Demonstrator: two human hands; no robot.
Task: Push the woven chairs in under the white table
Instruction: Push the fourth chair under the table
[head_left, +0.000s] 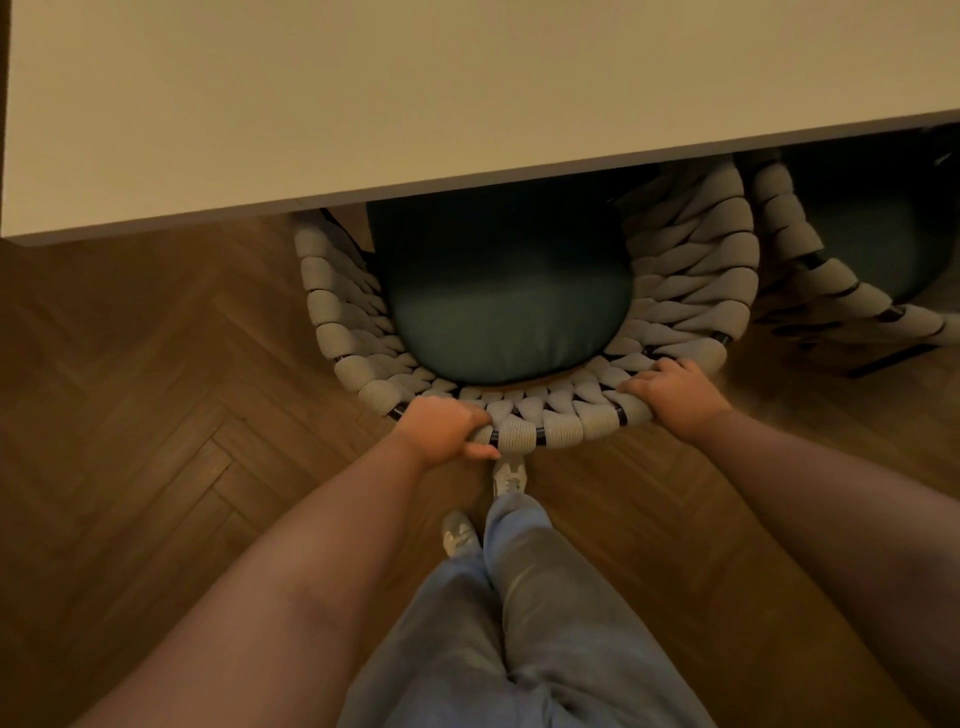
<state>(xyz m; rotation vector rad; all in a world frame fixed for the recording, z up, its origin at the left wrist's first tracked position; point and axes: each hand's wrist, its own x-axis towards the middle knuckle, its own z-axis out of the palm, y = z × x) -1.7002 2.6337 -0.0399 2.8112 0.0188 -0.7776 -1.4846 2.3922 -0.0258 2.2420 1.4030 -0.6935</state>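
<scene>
A woven chair (691, 291) with a thick cream rope back and a dark green cushion (504, 312) stands in front of me. Its front half is hidden under the white table (415, 93). My left hand (441, 428) grips the curved top rim of the backrest at its left. My right hand (675, 395) grips the same rim further right. A second woven chair (831, 291) with a green seat stands to the right, mostly under the table.
The floor is brown herringbone wood (145, 415). The table's left corner ends near the left edge of the view. My legs in light blue trousers and pale shoes (509, 478) stand right behind the chair.
</scene>
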